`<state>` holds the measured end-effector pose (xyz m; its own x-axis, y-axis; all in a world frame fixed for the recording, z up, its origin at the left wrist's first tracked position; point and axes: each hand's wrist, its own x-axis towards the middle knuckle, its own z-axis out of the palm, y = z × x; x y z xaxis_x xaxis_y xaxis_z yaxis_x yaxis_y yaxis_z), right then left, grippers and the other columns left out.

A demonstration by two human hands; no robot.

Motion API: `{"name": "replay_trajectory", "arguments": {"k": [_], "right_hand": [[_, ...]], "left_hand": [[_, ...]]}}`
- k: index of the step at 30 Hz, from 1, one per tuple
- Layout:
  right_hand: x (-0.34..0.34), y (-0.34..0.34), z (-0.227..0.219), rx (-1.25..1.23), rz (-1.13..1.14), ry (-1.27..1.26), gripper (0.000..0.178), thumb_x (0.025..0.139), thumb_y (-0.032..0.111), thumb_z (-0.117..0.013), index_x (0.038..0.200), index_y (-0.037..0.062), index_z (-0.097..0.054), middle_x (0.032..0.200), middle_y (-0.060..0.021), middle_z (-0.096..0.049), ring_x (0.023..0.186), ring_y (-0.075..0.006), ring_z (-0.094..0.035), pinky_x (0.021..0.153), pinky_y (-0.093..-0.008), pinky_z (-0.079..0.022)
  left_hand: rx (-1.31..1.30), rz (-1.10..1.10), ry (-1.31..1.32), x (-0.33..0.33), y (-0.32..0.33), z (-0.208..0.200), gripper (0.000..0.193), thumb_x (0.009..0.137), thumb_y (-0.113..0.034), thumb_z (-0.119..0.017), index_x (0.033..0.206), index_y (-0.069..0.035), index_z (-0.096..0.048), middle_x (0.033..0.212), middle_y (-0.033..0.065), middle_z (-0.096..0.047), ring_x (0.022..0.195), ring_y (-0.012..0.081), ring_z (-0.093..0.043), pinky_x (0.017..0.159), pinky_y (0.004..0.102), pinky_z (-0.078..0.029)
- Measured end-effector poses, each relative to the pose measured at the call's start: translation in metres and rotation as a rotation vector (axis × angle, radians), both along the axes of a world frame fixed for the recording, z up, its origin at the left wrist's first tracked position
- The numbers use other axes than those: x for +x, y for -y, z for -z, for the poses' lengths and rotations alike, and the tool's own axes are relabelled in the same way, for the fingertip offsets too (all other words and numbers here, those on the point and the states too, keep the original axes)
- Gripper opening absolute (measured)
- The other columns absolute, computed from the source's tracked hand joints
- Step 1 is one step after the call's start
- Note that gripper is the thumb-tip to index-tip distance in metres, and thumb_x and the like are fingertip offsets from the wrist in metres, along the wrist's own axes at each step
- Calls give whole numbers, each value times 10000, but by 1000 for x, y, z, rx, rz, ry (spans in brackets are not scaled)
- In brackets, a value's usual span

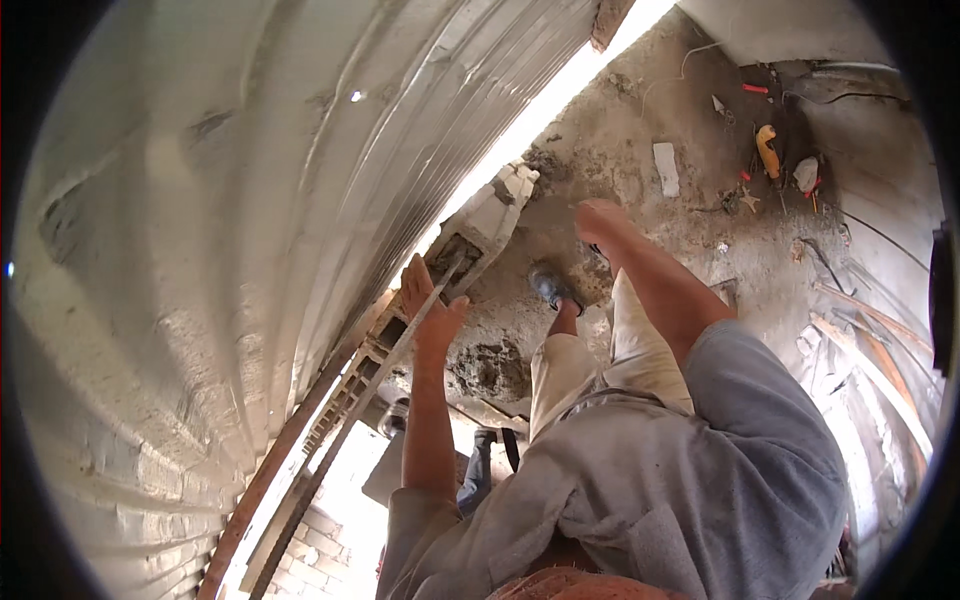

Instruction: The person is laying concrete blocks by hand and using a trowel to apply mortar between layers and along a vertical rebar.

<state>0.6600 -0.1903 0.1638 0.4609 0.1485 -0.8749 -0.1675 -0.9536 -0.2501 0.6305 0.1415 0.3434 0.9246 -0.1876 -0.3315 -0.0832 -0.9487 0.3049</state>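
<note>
Where the corrugated sheet [250,200] meets the blockwork, a long thin bar [399,349] lies at the person's left, alongside the sheet's lower edge. Long axis: diagonal, upper end toward the open-cored block [492,222], other end away to lower left. Left hand [434,322] at its upper part, bar crossing between thumb and fingers; fingers straightened, not wrapped round it. Probably a steadying or guiding touch; firm contact cannot be told. Right hand [600,216] out ahead over the floor [610,130], fingers curled and foreshortened; cannot tell if they grasp anything. Likely held out clear of the bar, perhaps for balance. Dark shoe [546,285] below. Farther right: pale strip [665,168], yellow tool [768,150], loose poles [870,365] along the wall, seemingly set aside.
</note>
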Motion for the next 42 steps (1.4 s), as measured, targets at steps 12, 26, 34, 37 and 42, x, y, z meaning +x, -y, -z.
{"name": "replay_trajectory", "arguments": {"k": [12,26,34,37,42], "right_hand": [[20,-29,-74,226,-170,93,259,748,131,-640,965,51,-756,1004,-179,-724,995,-364,-689,822,-416,-560],[4,27,-165,512,-200,-67,304,809,301,-636,762,7,-693,623,-112,-652,545,-196,-630,532,-358,-498],[-6,100,-268,435,139,130,311,922,268,-600,753,9,-636,638,-42,-597,520,-113,-541,510,-302,-445],[0,73,-210,555,-101,506,322,937,283,-604,787,-1,-628,668,-73,-607,555,-141,-539,551,-330,-444],[0,3,-204,315,-379,711,260,900,265,-598,991,27,-649,972,-223,-668,985,-396,-636,785,-473,-507]], "left_hand": [[92,-86,-140,5,-3,-5,1019,725,-158,-847,1543,-24,-255,1575,201,-282,1458,406,-240,1200,508,-261],[24,-517,49,-135,-44,-61,941,820,-288,-754,1546,-7,-225,1558,244,-302,1447,437,-251,1179,517,-270],[-151,-886,-231,-343,-75,-11,756,735,-318,-749,1375,6,-508,1198,265,-640,1183,374,-595,989,443,-489],[43,-922,-147,-506,-84,79,637,728,-317,-717,1263,4,-587,1102,261,-677,1081,397,-640,909,457,-524],[-138,-1179,-573,-575,-12,99,618,735,-373,-757,1170,49,-635,1127,257,-670,1058,396,-645,910,449,-523]]}}
